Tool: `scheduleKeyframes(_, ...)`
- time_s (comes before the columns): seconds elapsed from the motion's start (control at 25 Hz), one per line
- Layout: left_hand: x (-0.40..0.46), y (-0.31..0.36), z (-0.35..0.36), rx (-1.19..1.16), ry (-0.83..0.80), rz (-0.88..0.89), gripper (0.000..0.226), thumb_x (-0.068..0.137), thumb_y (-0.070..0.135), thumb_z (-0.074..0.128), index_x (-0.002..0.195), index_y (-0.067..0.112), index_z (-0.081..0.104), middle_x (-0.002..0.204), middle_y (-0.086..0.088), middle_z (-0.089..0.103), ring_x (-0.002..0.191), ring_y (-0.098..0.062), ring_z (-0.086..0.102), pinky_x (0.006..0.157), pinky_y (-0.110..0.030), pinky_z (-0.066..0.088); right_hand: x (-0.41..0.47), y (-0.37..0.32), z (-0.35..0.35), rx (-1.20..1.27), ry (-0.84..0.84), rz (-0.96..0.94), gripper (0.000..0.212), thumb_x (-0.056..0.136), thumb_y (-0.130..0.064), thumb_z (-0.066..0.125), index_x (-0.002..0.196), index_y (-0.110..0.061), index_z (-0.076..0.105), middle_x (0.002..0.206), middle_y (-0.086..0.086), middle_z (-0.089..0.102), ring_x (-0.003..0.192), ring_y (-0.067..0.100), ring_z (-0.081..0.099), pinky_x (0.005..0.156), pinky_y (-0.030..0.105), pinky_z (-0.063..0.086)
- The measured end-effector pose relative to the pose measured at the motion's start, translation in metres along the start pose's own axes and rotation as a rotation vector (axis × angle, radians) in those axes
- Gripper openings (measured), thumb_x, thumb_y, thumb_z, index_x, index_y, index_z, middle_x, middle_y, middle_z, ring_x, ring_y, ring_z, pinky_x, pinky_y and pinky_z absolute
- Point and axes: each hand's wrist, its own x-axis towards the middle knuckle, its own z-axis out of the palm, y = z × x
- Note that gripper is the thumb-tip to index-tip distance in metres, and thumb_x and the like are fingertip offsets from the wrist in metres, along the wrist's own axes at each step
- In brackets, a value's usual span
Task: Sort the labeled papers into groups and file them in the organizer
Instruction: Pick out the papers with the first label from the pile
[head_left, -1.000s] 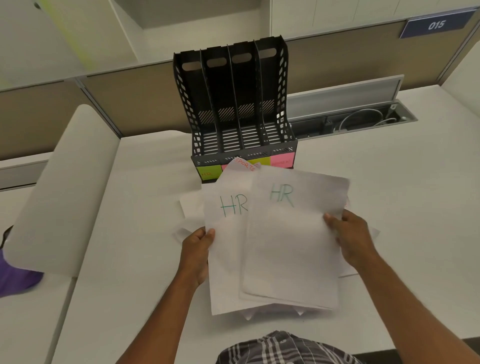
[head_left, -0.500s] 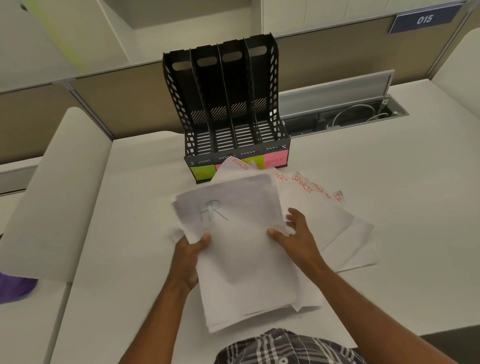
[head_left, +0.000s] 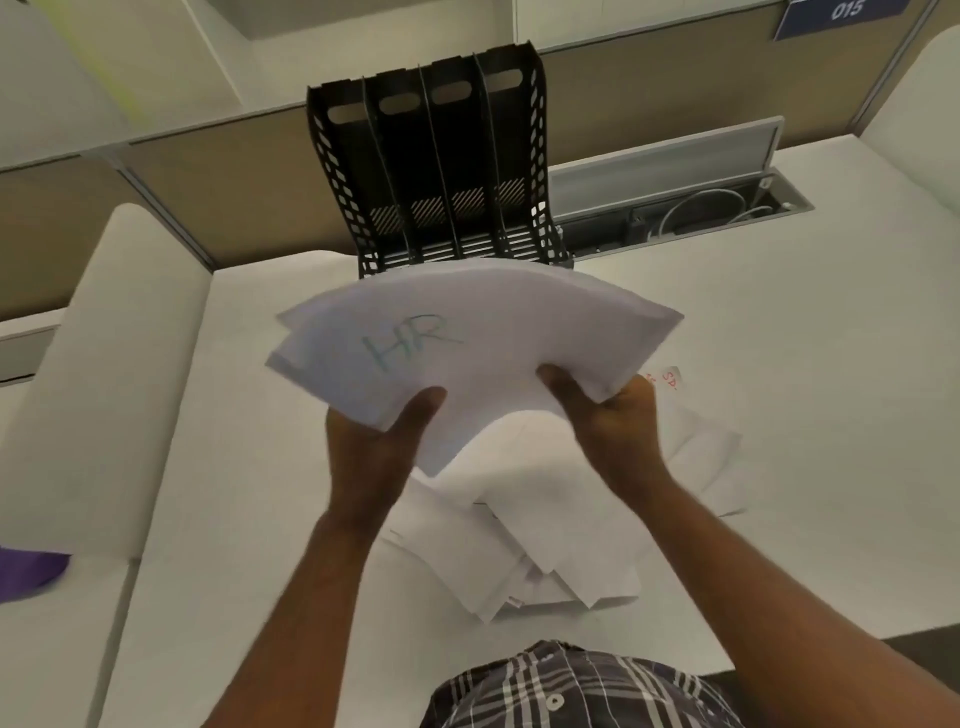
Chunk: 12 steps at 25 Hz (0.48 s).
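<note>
A stack of white papers (head_left: 493, 332), its top sheet marked "HR" in green, is held up off the desk and bowed upward. My left hand (head_left: 379, 447) grips its lower left edge and my right hand (head_left: 608, 421) grips its lower right edge. Behind the stack stands a black organizer (head_left: 436, 166) with several upright slots, all showing no paper; the stack hides its front labels. More white papers (head_left: 524, 525) lie spread on the desk under my hands, one at the right edge with red lettering (head_left: 670, 376).
The white desk (head_left: 810, 415) runs to a beige partition at the back. An open cable trough (head_left: 691, 208) with white wires sits right of the organizer. A white curved panel (head_left: 104, 374) stands at the left, with something purple (head_left: 26, 569) beside it.
Both hands gathered the HR sheets into one stack and lifted it off the desk toward the organizer. The red-lettered sheets stayed on the desk.
</note>
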Motion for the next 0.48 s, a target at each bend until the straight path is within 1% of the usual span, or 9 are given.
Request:
scheduleKeyframes(0.04,0.003,-0.006,0.014,0.023,-0.004,-0.023,0.047,0.071,0.036,0.085,0.114,0.043,0.067,0.106,0.022,0.073,0.099,0.001,0.069,0.075,-0.015,0.057,0.004,0.006,-0.008,0.041,0.014,0.048,0.02,0.085,-0.019,0.077,0.088,-0.039,0.074,0.08,-0.022,0.074,0.07,-0.005,0.067,0.061,0.014,0.052)
scheduleKeyframes(0.08,0.004,-0.015,0.025,0.067,-0.013,-0.07,0.052,0.072,0.033,0.086,0.119,0.038,0.065,0.107,0.018,0.073,0.101,-0.003,0.068,0.076,-0.016,0.057,0.006,0.014,-0.014,0.053,0.01,0.109,0.022,0.085,-0.019,0.078,0.089,-0.04,0.075,0.082,-0.021,0.075,0.074,-0.001,0.07,0.062,0.014,0.053)
scheduleKeyframes(0.16,-0.002,-0.039,0.042,0.16,-0.092,-0.183,0.065,0.074,0.026,0.087,0.13,0.022,0.056,0.113,0.011,0.066,0.106,-0.012,0.064,0.081,-0.017,0.056,0.007,0.039,-0.022,-0.035,-0.007,0.292,0.008,0.083,-0.021,0.08,0.087,-0.026,0.076,0.082,-0.007,0.077,0.079,0.014,0.072,0.064,0.019,0.054)
scheduleKeyframes(0.2,-0.007,-0.052,0.045,0.205,-0.165,-0.222,0.07,0.075,0.023,0.086,0.134,0.019,0.049,0.116,0.011,0.061,0.109,-0.014,0.061,0.084,-0.018,0.055,0.006,0.052,-0.026,-0.122,-0.009,0.373,0.009,0.084,-0.023,0.08,0.085,-0.015,0.075,0.082,0.004,0.077,0.079,0.021,0.071,0.064,0.025,0.054)
scheduleKeyframes(0.24,-0.013,-0.067,0.044,0.261,-0.243,-0.227,0.073,0.076,0.021,0.084,0.137,0.021,0.042,0.122,0.011,0.057,0.114,-0.016,0.058,0.088,-0.019,0.054,0.006,0.065,-0.031,-0.193,0.018,0.418,0.019,0.084,-0.024,0.079,0.085,-0.006,0.073,0.083,0.013,0.076,0.078,0.025,0.07,0.064,0.028,0.052)
scheduleKeyframes(0.28,-0.016,-0.081,0.04,0.345,-0.316,-0.208,0.08,0.075,0.018,0.083,0.14,0.024,0.035,0.132,0.009,0.051,0.122,-0.018,0.053,0.097,-0.022,0.051,0.008,0.076,-0.039,-0.228,0.088,0.428,0.023,0.084,-0.025,0.079,0.088,-0.003,0.074,0.086,0.015,0.076,0.081,0.027,0.071,0.065,0.03,0.054)
scheduleKeyframes(0.36,-0.021,-0.108,0.024,0.626,-0.458,-0.197,0.105,0.063,0.013,0.078,0.147,0.032,0.018,0.156,0.002,0.029,0.145,-0.023,0.032,0.117,-0.04,0.033,0.018,0.086,-0.059,-0.237,0.272,0.437,0.032,0.082,-0.029,0.078,0.102,-0.004,0.075,0.095,0.013,0.076,0.09,0.027,0.072,0.076,0.036,0.058)
scheduleKeyframes(0.44,-0.03,-0.127,0.006,0.991,-0.597,-0.243,0.121,0.056,0.013,0.072,0.148,0.044,0.0,0.166,0.004,-0.005,0.155,-0.025,-0.001,0.123,-0.05,0.01,0.026,0.095,-0.083,-0.231,0.397,0.521,0.041,0.08,-0.033,0.077,0.109,-0.004,0.073,0.101,0.012,0.075,0.094,0.029,0.072,0.083,0.042,0.058)
scheduleKeyframes(0.48,-0.038,-0.135,-0.002,1.099,-0.657,-0.243,0.124,0.057,0.012,0.07,0.147,0.047,-0.007,0.165,0.005,-0.018,0.154,-0.025,-0.014,0.123,-0.053,0.001,0.025,0.101,-0.094,-0.198,0.431,0.574,0.042,0.08,-0.031,0.077,0.111,-0.004,0.072,0.104,0.012,0.075,0.094,0.03,0.071,0.083,0.04,0.057)
